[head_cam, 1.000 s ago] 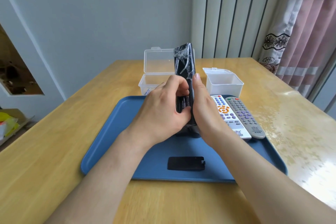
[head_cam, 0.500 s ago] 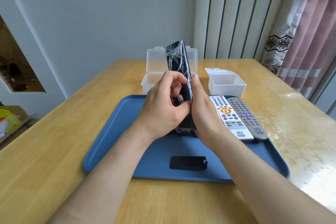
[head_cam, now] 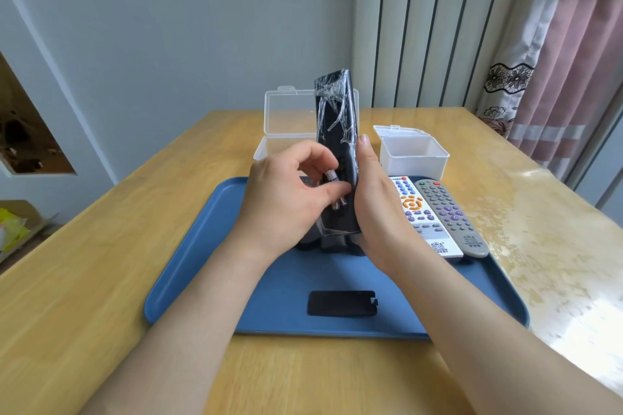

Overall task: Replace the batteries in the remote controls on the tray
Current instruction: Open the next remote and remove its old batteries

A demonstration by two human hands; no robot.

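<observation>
On the left, the left hand is curled, and its thumb and fingertips pinch a small battery at the open compartment of the black remote. I cannot tell if this battery is coming out or going in. The black remote, wrapped in clear film, stands nearly upright above the blue tray, its long axis vertical, its far end pointing up and its open back turned toward the left hand. The right hand has its fingers stretched almost flat, and it holds the right edge of the remote. The battery cover lies apart on the tray, near its front rim, so the opening step is done. To the right, the white remote and the grey remote lie face up side by side, their long axes running away from the person. In my judgement they remain to be done, so the task seems to be at an early stage.
</observation>
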